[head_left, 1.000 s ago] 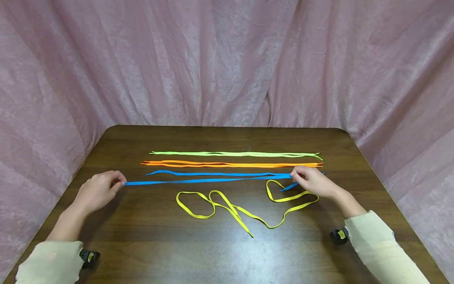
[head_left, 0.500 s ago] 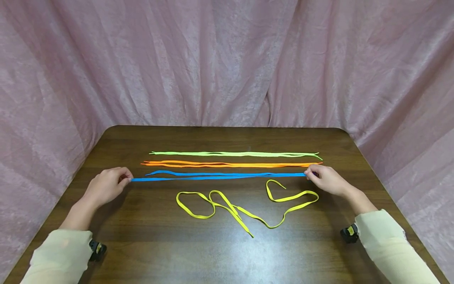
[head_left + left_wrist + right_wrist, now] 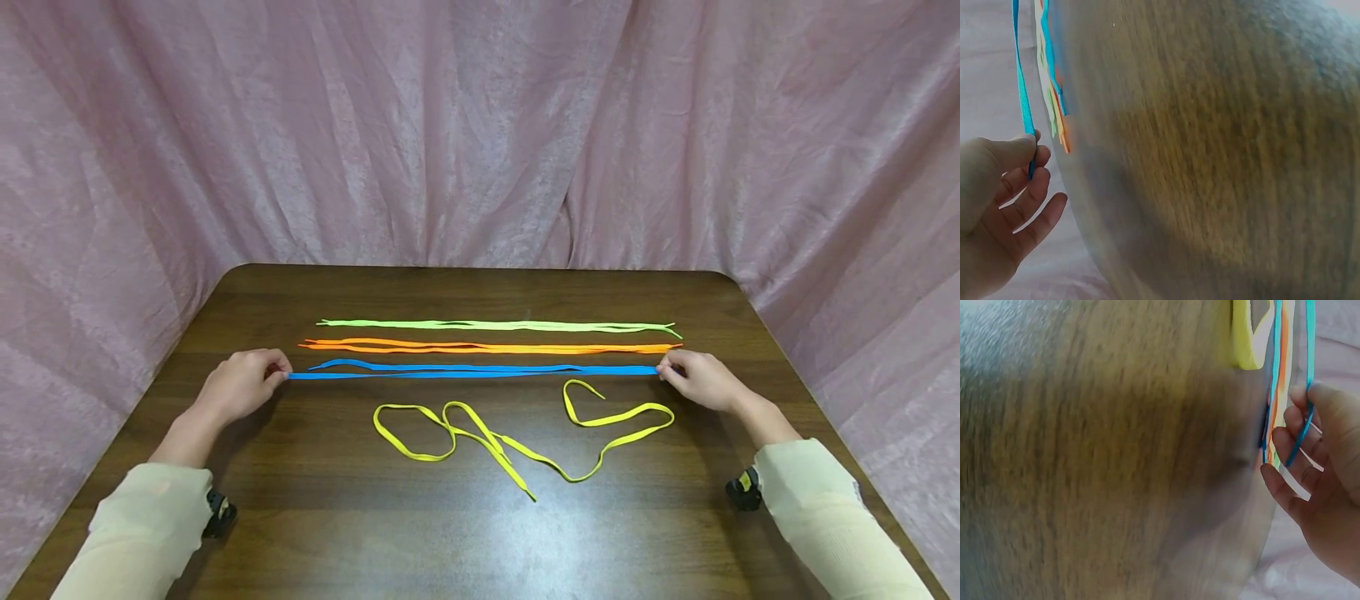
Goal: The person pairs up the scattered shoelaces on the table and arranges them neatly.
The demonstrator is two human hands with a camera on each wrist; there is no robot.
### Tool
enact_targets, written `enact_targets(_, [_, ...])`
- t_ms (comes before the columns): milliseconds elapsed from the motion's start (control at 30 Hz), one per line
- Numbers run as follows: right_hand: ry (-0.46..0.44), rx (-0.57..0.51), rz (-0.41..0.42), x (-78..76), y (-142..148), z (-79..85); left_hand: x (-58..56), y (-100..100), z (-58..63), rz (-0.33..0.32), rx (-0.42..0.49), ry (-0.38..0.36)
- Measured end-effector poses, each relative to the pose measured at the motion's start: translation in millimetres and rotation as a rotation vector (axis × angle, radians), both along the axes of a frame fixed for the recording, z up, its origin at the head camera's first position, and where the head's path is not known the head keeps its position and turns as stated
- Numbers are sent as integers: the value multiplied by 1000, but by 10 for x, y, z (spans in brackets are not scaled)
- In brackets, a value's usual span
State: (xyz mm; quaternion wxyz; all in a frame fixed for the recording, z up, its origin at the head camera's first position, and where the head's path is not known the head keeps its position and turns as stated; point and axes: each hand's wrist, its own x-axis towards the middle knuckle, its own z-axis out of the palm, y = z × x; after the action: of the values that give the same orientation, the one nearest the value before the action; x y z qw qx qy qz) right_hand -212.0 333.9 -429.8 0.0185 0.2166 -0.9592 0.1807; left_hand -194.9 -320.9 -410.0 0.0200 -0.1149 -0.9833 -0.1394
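A flat blue shoelace (image 3: 450,375) is stretched straight between both hands. My left hand (image 3: 243,385) pinches its left end between thumb and forefinger, the tip poking out below the fingers in the left wrist view. My right hand (image 3: 701,379) pinches it near the other end; a short tail (image 3: 1300,440) hangs past the thumb in the right wrist view. Just behind it a second blue shoelace (image 3: 450,367) lies along the table, overlapping the held one toward the right in the head view. In front, a yellow shoelace (image 3: 615,443) lies in loose loops.
Orange shoelaces (image 3: 450,344) lie straight, side by side, behind the blue ones. Light green shoelaces (image 3: 487,326) lie parallel farther back. All are on a brown wooden table (image 3: 300,542), with a pink curtain (image 3: 480,133) behind it and at the sides.
My right hand has slid right along the blue shoelace toward its end. My left hand has moved right and slightly away from me, bringing the lace nearer the second blue one.
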Motion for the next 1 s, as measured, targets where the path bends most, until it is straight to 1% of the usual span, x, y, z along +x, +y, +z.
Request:
enact_targets(100, [-2, 15, 11, -18, 22, -31, -17, 16, -18, 6, -1, -25])
enact_targets(233, [12, 45, 8, -31, 46, -56, -44, 32, -58, 8, -4, -37])
enact_targets(400, [20, 55, -8, -33, 46, -45, -77, 58, -83, 16, -15, -29])
enact_targets(533, [59, 56, -18, -37, 52, -55, -107, 73, -93, 27, -18, -22])
enact_targets(667, [74, 67, -35, -50, 70, -65, -129, 97, -93, 36, -21, -28])
enact_targets(1000, [67, 87, -75, -83, 106, -84, -218, 150, -109, 47, -26, -35])
